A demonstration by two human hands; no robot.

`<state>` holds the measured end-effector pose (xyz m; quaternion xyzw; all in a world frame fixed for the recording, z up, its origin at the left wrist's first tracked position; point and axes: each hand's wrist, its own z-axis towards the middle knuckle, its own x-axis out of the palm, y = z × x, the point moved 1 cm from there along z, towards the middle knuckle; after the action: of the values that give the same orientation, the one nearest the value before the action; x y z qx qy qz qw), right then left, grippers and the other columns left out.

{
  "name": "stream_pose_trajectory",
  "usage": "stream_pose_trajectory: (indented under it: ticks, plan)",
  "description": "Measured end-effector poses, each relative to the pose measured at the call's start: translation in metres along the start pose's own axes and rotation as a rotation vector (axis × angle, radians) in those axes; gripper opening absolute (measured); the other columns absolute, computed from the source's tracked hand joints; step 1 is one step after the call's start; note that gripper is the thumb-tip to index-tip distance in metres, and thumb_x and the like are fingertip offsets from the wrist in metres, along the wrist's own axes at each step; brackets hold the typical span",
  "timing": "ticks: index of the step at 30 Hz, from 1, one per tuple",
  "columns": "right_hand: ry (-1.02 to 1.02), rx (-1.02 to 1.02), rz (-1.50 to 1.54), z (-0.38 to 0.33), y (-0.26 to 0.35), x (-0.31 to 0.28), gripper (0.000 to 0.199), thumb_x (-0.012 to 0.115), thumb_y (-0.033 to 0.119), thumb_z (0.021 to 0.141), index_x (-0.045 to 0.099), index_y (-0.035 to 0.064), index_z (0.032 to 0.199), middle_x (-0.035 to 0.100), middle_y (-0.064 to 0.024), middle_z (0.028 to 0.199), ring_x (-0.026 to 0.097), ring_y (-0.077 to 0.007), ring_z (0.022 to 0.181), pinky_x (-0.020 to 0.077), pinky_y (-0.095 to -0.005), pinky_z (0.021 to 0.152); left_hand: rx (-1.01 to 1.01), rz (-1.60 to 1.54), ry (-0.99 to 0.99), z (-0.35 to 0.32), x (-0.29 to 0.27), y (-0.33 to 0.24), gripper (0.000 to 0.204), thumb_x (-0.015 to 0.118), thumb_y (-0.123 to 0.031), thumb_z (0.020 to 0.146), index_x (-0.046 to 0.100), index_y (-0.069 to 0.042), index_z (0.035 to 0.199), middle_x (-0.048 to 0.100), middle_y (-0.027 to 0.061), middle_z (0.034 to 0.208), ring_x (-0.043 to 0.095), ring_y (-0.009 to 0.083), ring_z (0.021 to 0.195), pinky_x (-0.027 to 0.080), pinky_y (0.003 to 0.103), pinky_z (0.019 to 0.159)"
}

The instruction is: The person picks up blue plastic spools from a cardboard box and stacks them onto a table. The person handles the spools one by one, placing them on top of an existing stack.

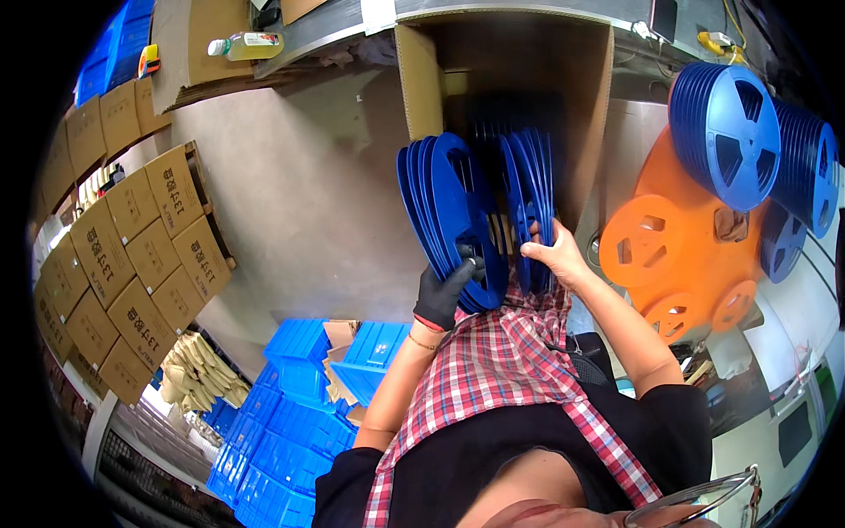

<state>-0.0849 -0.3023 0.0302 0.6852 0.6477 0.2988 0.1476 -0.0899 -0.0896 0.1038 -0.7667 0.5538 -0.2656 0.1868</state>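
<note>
My left hand [447, 286], in a black glove, is closed on a stack of blue plastic reels [422, 189] standing on edge, its fingers in the window near the reels' lower part. My bare right hand [554, 255] grips a second stack of blue reels [531, 163], thumb on the near side and fingertips at a cut-out. A narrow gap separates the two stacks. Both are held upright before my checked apron, at the mouth of an open cardboard box [595, 123]. Deep shadow hides much of the box's inside, where darker reel edges show faintly.
To the right, stacks of blue reels [744, 132] stand by an orange piece with round discs [642, 242]. Stacked cartons [132, 264] lie left, blue plastic crates [282, 440] lower left. A bottle [246, 46] and tape measure [149, 61] rest at the upper left.
</note>
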Motion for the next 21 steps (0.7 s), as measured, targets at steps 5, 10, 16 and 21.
stream_pose_trajectory:
  ticks: [5, 10, 16, 21]
  plan:
    - [0.095, 0.009, 0.101, -0.001, 0.023, 0.022, 0.037, 0.071, 0.014, 0.074, 0.050, 0.0016, 0.102, 0.054, -0.0022, 0.080, 0.055, -0.0093, 0.068, 0.0489, -0.0239, 0.058, 0.024, 0.155, -0.122, -0.028, 0.003, -0.007, 0.013, 0.055, -0.008, 0.084, 0.055, 0.001, 0.094, 0.059, 0.0063, 0.073, 0.056, 0.0127, 0.065, 0.045, 0.028, 0.060]
    - [0.143, -0.065, 0.389, 0.035, 0.028, 0.052, 0.027, 0.054, 0.005, 0.073, 0.051, 0.0007, 0.100, 0.055, -0.0051, 0.072, 0.053, -0.0117, 0.058, 0.0437, -0.0232, 0.052, 0.220, 0.405, -0.205, -0.052, -0.005, 0.014, 0.015, 0.055, -0.013, 0.084, 0.055, 0.000, 0.091, 0.054, 0.0034, 0.062, 0.050, 0.0098, 0.054, 0.040, 0.025, 0.052]
    - [0.514, 0.097, 0.738, 0.098, 0.012, 0.019, 0.026, 0.046, 0.021, 0.084, 0.054, -0.0016, 0.094, 0.043, -0.0018, 0.051, 0.037, -0.0099, 0.038, 0.0319, -0.0224, 0.040, 0.170, 0.332, -0.219, -0.076, -0.003, 0.019, 0.016, 0.064, -0.008, 0.077, 0.055, -0.001, 0.089, 0.058, 0.0026, 0.069, 0.054, 0.0098, 0.060, 0.044, 0.026, 0.056]
    - [0.397, 0.106, 0.669, 0.144, -0.007, -0.024, 0.032, 0.048, 0.027, 0.085, 0.056, -0.0030, 0.090, 0.043, -0.0028, 0.049, 0.037, -0.0112, 0.039, 0.0346, -0.0250, 0.042, 0.151, 0.330, -0.224, -0.082, -0.006, 0.023, 0.019, 0.063, -0.008, 0.078, 0.055, -0.002, 0.093, 0.056, 0.0016, 0.068, 0.054, 0.0099, 0.059, 0.044, 0.026, 0.055]
